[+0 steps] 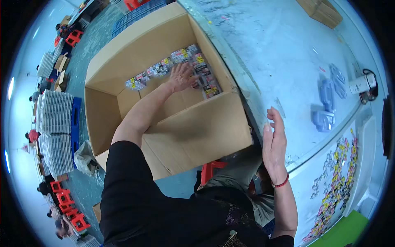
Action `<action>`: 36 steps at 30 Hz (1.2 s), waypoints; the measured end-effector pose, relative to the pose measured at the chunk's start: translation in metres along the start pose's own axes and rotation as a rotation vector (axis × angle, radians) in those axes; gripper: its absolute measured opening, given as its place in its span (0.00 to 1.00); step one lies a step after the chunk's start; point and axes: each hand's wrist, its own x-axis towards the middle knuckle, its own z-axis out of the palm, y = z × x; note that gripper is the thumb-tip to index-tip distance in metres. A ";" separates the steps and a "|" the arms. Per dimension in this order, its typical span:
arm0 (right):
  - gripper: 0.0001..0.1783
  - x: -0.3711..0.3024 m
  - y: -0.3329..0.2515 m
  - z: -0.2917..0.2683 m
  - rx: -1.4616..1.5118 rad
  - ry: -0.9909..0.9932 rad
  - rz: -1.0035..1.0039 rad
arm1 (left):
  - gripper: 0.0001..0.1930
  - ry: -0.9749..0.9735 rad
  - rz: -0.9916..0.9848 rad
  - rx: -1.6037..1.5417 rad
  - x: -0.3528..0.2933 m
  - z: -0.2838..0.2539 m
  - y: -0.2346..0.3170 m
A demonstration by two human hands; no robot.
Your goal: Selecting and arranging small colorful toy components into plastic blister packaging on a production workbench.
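A large open cardboard box [197, 127] stands in front of me. Inside it, small clear packs with colourful printed pieces [159, 68] form a line along the far side, and more packs [204, 70] line the right side. My left hand [182, 77] reaches down into the box, its fingers spread and touching the packs near the far right corner. Its fingertips partly cover a pack there. Outside the box, over the table's edge, my right hand [275, 144] is raised with its thumb and fingers apart, holding nothing. A red bracelet circles that wrist.
The pale worktable [284, 61] on the right bears clear plastic containers [327, 96], a white bottle [362, 84] and a small cardboard box [321, 12]. Many small colourful pieces [335, 189] lie in a white tray. Stacked white trays [57, 111] and red stools [66, 199] stand at left.
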 end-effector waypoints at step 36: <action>0.16 -0.256 0.166 -0.128 -0.098 0.624 -0.098 | 0.15 0.202 0.712 -0.442 0.037 -0.088 0.512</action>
